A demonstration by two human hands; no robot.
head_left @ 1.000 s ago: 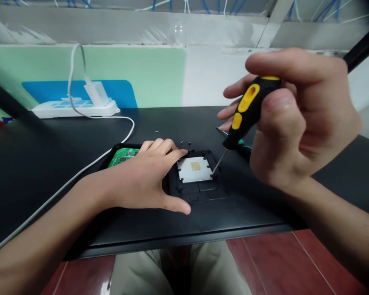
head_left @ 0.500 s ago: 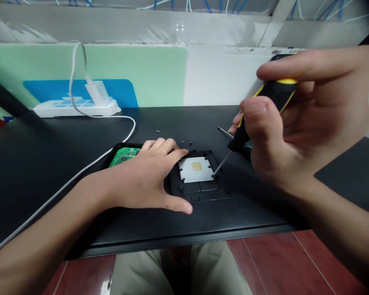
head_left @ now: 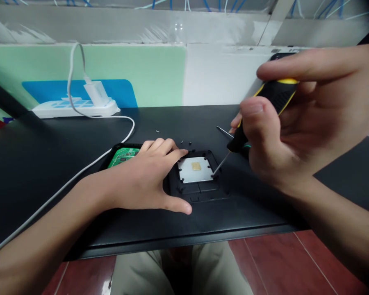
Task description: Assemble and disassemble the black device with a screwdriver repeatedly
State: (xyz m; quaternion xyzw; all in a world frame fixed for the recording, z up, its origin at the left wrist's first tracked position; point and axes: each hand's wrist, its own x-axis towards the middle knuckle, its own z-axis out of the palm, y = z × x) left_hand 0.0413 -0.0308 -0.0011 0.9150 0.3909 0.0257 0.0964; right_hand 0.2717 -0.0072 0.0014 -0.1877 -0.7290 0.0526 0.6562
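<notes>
Screwdriver in black and yellow leans over the black housing, its tip at the 4 o'clock corner of the silver plate and its handle slanting up between 1 and 2 o'clock from there. The right hand has its grip closed around that handle. A second ago the handle's yellow panels showed and the farther fingers fanned out beyond it toward 9 o'clock; now the hand has turned and shifted toward 3 o'clock, the thumb covers most of the panels, and those fingers are largely hidden. Against half a second ago, hardly anything differs, and the tip has kept to the same corner. The left hand stays with its grip open, fingers spread over the housing's 9 o'clock side. Unmoved on the counter are three small screws around 11 o'clock from the plate, a green circuit board partly hidden at 9 o'clock, and a second screwdriver between 1 and 2 o'clock.
</notes>
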